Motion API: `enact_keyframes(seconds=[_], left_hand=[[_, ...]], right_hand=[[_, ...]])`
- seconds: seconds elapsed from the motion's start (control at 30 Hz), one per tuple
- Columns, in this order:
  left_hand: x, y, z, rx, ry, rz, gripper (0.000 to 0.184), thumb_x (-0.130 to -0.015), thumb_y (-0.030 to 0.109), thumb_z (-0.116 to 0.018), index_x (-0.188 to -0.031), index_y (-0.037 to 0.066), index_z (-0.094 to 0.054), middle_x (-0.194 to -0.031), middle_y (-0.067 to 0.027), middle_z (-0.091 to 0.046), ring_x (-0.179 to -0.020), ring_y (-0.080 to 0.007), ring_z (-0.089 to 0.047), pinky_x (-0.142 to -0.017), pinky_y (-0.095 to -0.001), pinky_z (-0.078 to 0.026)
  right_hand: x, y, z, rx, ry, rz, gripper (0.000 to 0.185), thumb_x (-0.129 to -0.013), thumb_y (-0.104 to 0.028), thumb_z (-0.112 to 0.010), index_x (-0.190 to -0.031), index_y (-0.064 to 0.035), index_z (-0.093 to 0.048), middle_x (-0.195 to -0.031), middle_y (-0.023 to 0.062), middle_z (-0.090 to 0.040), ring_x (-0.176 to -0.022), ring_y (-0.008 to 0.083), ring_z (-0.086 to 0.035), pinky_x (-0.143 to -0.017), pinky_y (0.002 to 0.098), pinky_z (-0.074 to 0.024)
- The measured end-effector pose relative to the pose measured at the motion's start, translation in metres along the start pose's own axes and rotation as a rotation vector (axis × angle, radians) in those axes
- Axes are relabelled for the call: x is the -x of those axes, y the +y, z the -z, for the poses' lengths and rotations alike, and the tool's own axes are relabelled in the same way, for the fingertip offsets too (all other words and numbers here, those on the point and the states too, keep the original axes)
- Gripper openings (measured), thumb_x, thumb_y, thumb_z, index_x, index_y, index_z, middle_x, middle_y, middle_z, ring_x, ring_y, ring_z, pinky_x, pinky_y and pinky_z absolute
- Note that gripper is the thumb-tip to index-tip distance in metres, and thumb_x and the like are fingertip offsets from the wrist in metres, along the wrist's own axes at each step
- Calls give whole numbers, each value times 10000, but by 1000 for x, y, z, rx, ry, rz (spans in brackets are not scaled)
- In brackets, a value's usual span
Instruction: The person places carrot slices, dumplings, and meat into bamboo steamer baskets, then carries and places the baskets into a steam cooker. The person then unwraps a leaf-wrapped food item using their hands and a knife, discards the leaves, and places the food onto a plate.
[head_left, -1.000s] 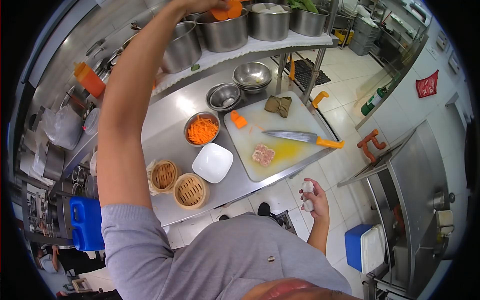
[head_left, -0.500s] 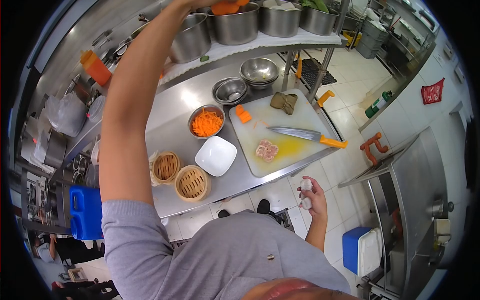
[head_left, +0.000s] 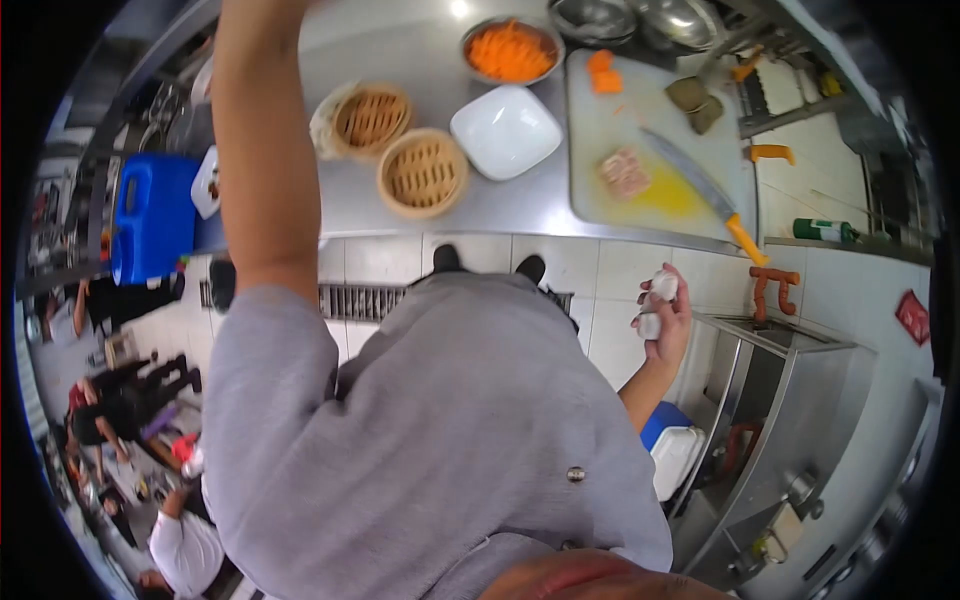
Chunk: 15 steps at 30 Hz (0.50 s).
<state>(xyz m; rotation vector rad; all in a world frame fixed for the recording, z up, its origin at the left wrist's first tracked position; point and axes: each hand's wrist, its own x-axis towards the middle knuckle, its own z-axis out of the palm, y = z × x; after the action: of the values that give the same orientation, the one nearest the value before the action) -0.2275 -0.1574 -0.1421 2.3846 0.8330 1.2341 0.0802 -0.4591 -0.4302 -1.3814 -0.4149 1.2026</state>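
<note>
My right hand (head_left: 668,320), off the counter's near edge at the right, has its fingers curled around two white bulbs (head_left: 663,287) that look like garlic. My left forearm (head_left: 265,130) reaches up over the counter, and its hand lies beyond the top edge of the view. On the white cutting board (head_left: 600,120) lie a knife (head_left: 690,175) with a yellow handle, a piece of raw meat (head_left: 625,172), orange carrot pieces (head_left: 603,72) and a leaf-wrapped bundle (head_left: 694,104). A yellow liquid stain (head_left: 680,197) spreads beside the meat.
Left of the board stand a white square bowl (head_left: 507,132), a metal bowl of shredded carrot (head_left: 512,52) and two bamboo steamers (head_left: 422,172). More metal bowls (head_left: 680,22) sit at the back. A blue jug (head_left: 155,215) is at left; people (head_left: 185,550) are in the background.
The view has tilted down, so the counter sits higher and the shelf pots have left the frame. My left hand has gone out of view. My right hand still holds the white bulbs.
</note>
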Motion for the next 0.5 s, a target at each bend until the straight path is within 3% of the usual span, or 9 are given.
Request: enact_keyframes(seconds=[0.07,0.13,0.2,0.3,0.4,0.47,0.5], left_hand=[[97,-34,3,69,-99,379,216,-866,145,-753,-1039,23,-712,-853,-55,-710,-726,-98,-644,-699,-207,-510],[177,-83,-20,185,-77,732,185,-858,97,-742,-1006,-8,-702,-858,-53,-706,-729,-94,-640,-701,-227,-517],[242,-139,-58,234,24,789,164,-854,89,-735,-973,-17,-697,-793,-55,-687,-716,-88,-633,-628,-246,-518],[281,-168,-102,249,72,865,166,-837,59,-723,-976,-25,-692,-785,-86,-696,-709,-146,-660,-647,-274,-526],[298,-181,-128,13,40,785,173,-830,9,-702,-987,-60,-686,-849,-114,-695,-755,-190,-677,-709,-294,-544],[301,-181,-133,-304,94,536,183,-804,-22,-687,-985,-51,-693,-885,-136,-657,-749,-270,-670,-712,-345,-548],[301,-178,-135,-303,90,539,183,-804,-22,-687,-985,-51,-693,-885,-136,-657,-749,-270,-670,-712,-345,-548]], right_hand=[[6,2,-3,42,-12,-62,550,-820,-40,-600,-1357,-99,-499,-965,110,-623,-751,152,-590,-458,274,-534],[-1,2,-17,74,-20,-75,548,-826,-46,-602,-1361,-95,-495,-968,111,-622,-760,151,-589,-464,269,-534],[-12,-2,-32,132,-60,-70,543,-835,-41,-597,-1365,-84,-490,-972,111,-620,-770,144,-587,-470,263,-535],[-17,-13,-58,216,-117,-97,539,-838,-35,-595,-1365,-75,-488,-978,112,-619,-781,139,-587,-478,261,-537],[-18,-21,-78,193,-168,-100,527,-836,1,-594,-1349,-84,-506,-975,108,-628,-781,133,-585,-489,270,-543],[-15,-19,-84,197,-168,-99,524,-843,-8,-611,-1351,-85,-506,-980,106,-628,-782,130,-585,-489,266,-543],[-13,-18,-86,188,-174,-106,525,-843,-12,-617,-1352,-86,-507,-981,106,-629,-783,129,-586,-489,265,-544]])
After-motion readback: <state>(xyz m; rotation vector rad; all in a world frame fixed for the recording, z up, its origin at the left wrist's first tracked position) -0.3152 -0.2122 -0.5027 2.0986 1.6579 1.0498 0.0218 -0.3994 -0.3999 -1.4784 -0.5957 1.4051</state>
